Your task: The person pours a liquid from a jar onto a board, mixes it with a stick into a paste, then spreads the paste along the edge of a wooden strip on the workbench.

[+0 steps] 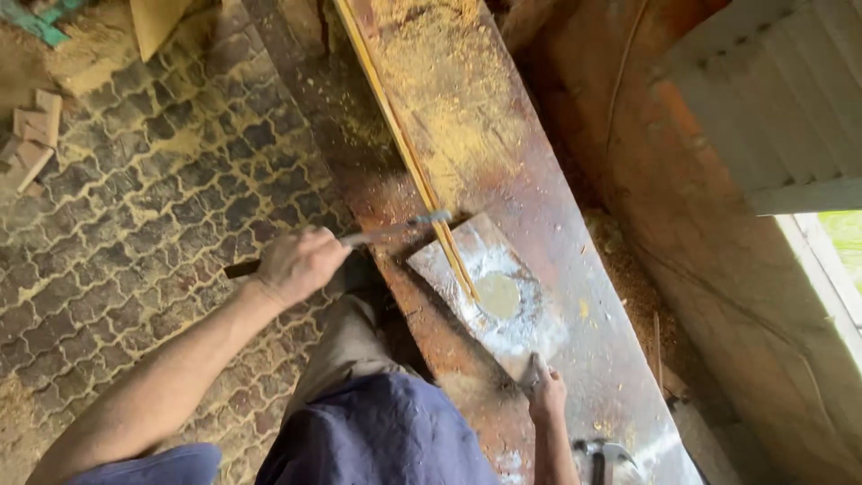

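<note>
Our left hand (299,262) clenches the stiff chisel (359,239) by its handle; right hand (546,393) pins the light, rigid board (489,287) at its near corner.

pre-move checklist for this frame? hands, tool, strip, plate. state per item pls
1. Left hand gripped around the dark-handled metal tool: ok, fist closed on the handle.
2. Tool tip at the thin yellow wooden strip: ok, the blade end meets the strip near the plate's upper corner; true contact cannot tell.
3. Right hand steadying the flat grey metal plate: ok, fingers rest on its lower corner.
4. Strip lying flat along the long rusty sawdust-covered board: ok.
5. Claw hammer clear of both hands: ok, it lies below the right hand.
6. Sawdust on the work surface: not ok, heavy scatter.
</note>
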